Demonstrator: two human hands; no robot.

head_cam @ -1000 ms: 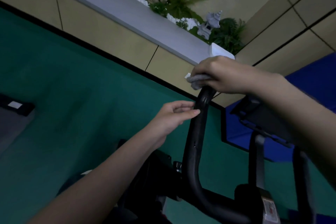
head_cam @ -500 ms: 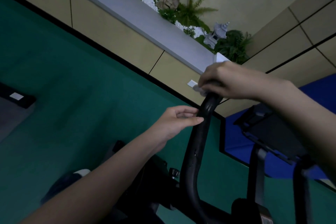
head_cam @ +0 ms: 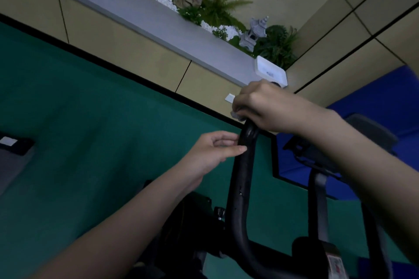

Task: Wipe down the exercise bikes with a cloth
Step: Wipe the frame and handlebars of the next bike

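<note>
A black exercise bike handlebar [head_cam: 241,183] rises from the bike's frame at bottom centre. My right hand [head_cam: 265,106] wraps over the bar's top end and grips a grey cloth [head_cam: 237,115], of which only a small corner shows under the fingers. My left hand [head_cam: 214,152] sits just below it on the left side of the bar, thumb and fingertips touching the black grip, fingers loosely curled. The bike's console [head_cam: 317,154] stands on a post to the right, partly hidden by my right forearm.
Green floor [head_cam: 90,131] spreads to the left, a blue mat [head_cam: 374,102] to the right. A grey ledge [head_cam: 158,22] with plants, white pebbles and stone figures runs along the beige wall. A white box [head_cam: 269,70] sits on the ledge's end.
The view has shifted a little, so both hands and the bar sit slightly lower and to the right. My right hand stays on the bar's top with the cloth; my left hand stays beside the grip.
</note>
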